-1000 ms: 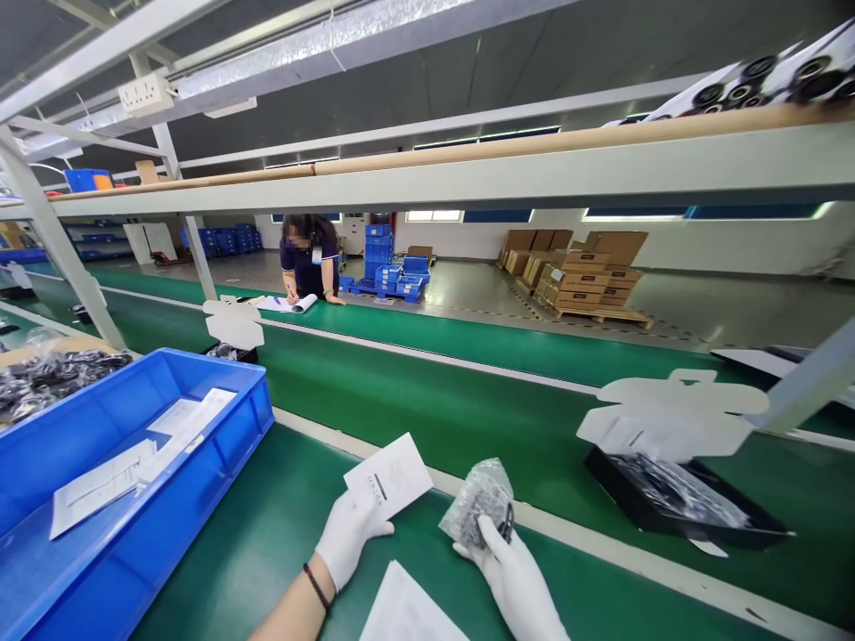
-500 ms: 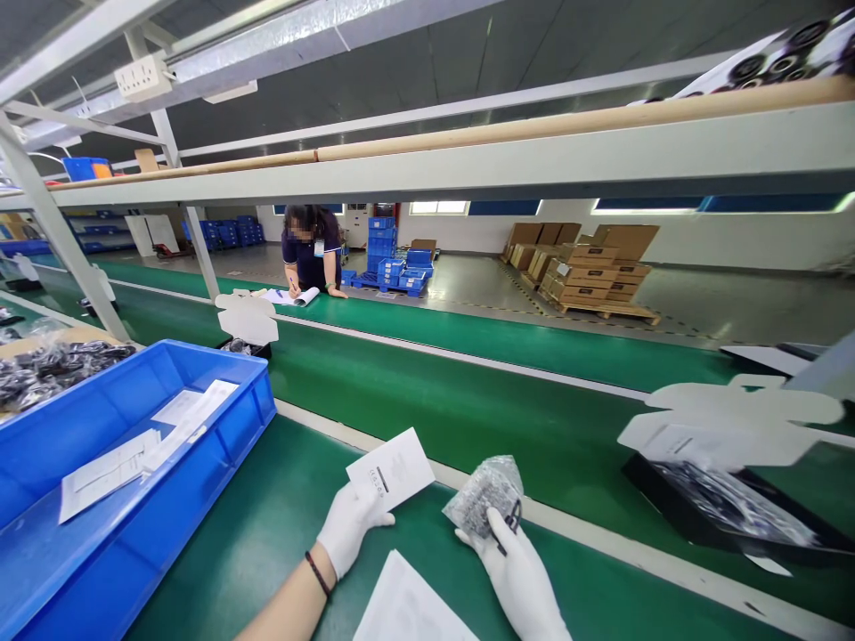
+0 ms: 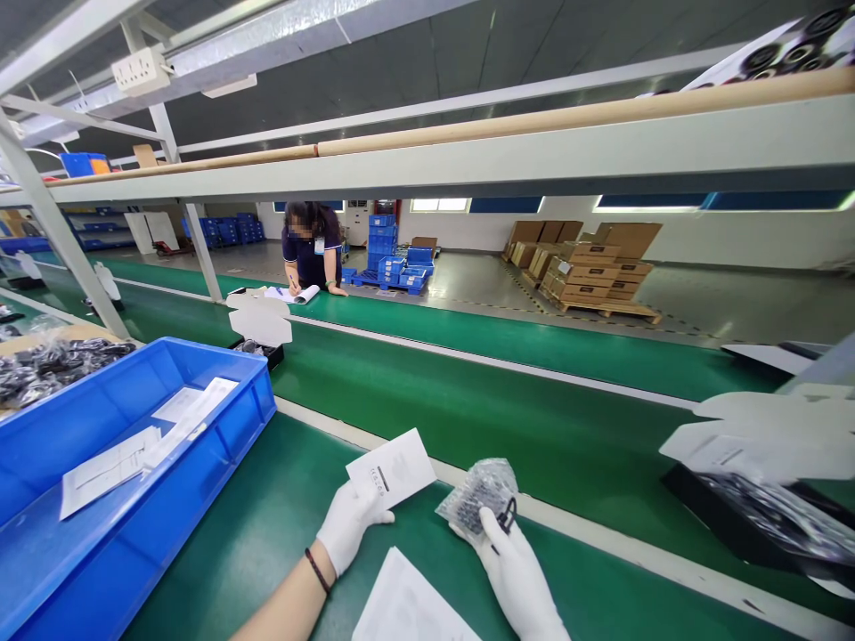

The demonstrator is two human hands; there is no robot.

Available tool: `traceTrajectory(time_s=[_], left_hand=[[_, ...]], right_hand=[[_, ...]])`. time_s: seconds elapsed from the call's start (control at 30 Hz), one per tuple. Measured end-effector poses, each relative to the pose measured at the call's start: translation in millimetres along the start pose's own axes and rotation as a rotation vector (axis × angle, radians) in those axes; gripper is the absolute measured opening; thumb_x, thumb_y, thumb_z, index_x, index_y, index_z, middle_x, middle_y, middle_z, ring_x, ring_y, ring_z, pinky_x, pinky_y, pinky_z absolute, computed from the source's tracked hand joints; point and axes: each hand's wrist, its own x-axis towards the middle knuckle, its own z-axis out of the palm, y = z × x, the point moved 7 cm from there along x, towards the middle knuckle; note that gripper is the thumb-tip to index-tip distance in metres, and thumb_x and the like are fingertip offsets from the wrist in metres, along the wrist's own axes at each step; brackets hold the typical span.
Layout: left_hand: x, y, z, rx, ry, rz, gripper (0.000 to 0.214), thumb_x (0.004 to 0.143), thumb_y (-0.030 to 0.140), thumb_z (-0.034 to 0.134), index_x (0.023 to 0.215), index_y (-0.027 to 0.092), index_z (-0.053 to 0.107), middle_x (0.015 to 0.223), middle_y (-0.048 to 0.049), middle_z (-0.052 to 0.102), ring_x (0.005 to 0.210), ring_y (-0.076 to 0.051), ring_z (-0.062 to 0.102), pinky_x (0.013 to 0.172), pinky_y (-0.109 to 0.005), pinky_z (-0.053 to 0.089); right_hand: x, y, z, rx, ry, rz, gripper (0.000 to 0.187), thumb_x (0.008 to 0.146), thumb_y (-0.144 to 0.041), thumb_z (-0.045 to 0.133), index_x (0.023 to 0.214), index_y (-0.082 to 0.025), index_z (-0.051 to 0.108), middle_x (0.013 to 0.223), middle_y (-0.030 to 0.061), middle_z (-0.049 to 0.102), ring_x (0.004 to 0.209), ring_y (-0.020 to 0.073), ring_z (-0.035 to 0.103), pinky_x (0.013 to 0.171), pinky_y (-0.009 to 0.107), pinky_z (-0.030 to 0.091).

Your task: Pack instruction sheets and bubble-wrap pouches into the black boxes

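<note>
My left hand (image 3: 351, 523), in a white glove, is closed on a white printed booklet (image 3: 395, 472) with small black symbols on it. To its right, my gloved right hand (image 3: 504, 556) grips a bubble-wrapped packet (image 3: 479, 495), with a short black cable (image 3: 508, 516) showing by the thumb. Both held things are over the near edge of the green belt. White paper sheets (image 3: 411, 601) lie on the green worktop below, between my forearms.
A blue bin (image 3: 223, 445) with papers stands at left, beside bagged black cables (image 3: 60, 369). Open black boxes with white lids (image 3: 741, 525) (image 3: 267, 352) sit on the belt (image 3: 508, 401). A shelf beam (image 3: 427, 174) crosses above. Opposite, a person (image 3: 311, 249) writes on paper.
The open boxes on the belt have moved to the right. My right hand and the bubble-wrapped packet have shifted slightly left. My left hand is almost still.
</note>
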Motion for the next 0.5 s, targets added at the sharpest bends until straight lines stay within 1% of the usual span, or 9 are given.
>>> traceTrajectory(time_s=[0.1,0.17,0.27,0.33,0.43,0.5], left_hand=[[-3.0,6.8,3.7,-0.034,0.001,0.011,0.060,0.069,0.053,0.084,0.118,0.020,0.073,0.127,-0.0149,0.069,0.106,-0.034,0.067,0.078,-0.042,0.060],[-4.3,10.2,5.1,-0.065,0.013,0.016,0.060,0.068,0.050,0.085,0.116,0.017,0.074,0.122,-0.0165,0.071,0.095,-0.031,0.070,0.074,-0.040,0.059],[-3.6,11.2,3.2,-0.122,0.061,0.012,0.052,0.065,0.044,0.087,0.106,0.014,0.076,0.112,-0.0169,0.074,0.076,-0.025,0.069,0.068,-0.038,0.058],[-1.5,10.6,-0.3,-0.165,0.099,0.015,0.049,0.063,0.040,0.087,0.103,0.014,0.076,0.110,-0.0165,0.074,0.075,-0.025,0.068,0.064,-0.035,0.057],[2.7,10.6,-8.9,-0.197,0.169,0.043,0.052,0.061,0.038,0.086,0.104,0.013,0.073,0.105,-0.0164,0.074,0.078,-0.027,0.068,0.054,-0.032,0.053],[4.9,11.9,-15.5,-0.180,0.218,0.082,0.053,0.061,0.040,0.087,0.102,0.012,0.071,0.099,-0.0151,0.074,0.071,-0.024,0.066,0.048,-0.029,0.050]], right_hand=[[0.3,1.2,1.1,-0.008,0.001,-0.009,0.050,0.080,-0.064,0.063,0.098,-0.019,0.075,0.122,0.0175,0.068,0.125,0.0372,0.058,0.103,0.042,0.053],[0.5,1.0,2.4,-0.010,-0.002,-0.010,0.052,0.080,-0.065,0.063,0.101,-0.019,0.075,0.121,0.0174,0.069,0.126,0.0371,0.058,0.103,0.042,0.053],[0.7,-1.4,3.7,-0.015,-0.004,-0.006,0.056,0.076,-0.068,0.065,0.101,-0.019,0.075,0.120,0.0184,0.069,0.128,0.0383,0.056,0.105,0.044,0.051],[0.8,-4.2,4.3,-0.007,-0.002,0.002,0.055,0.074,-0.068,0.067,0.098,-0.019,0.076,0.120,0.0188,0.069,0.129,0.0391,0.055,0.106,0.045,0.049],[0.7,-9.9,5.6,0.051,0.012,0.021,0.049,0.074,-0.064,0.070,0.096,-0.021,0.077,0.120,0.0174,0.069,0.129,0.0381,0.055,0.106,0.045,0.050],[0.0,-14.6,5.9,0.103,0.042,0.032,0.047,0.074,-0.062,0.070,0.096,-0.022,0.077,0.119,0.0163,0.070,0.127,0.0373,0.057,0.103,0.043,0.052]])
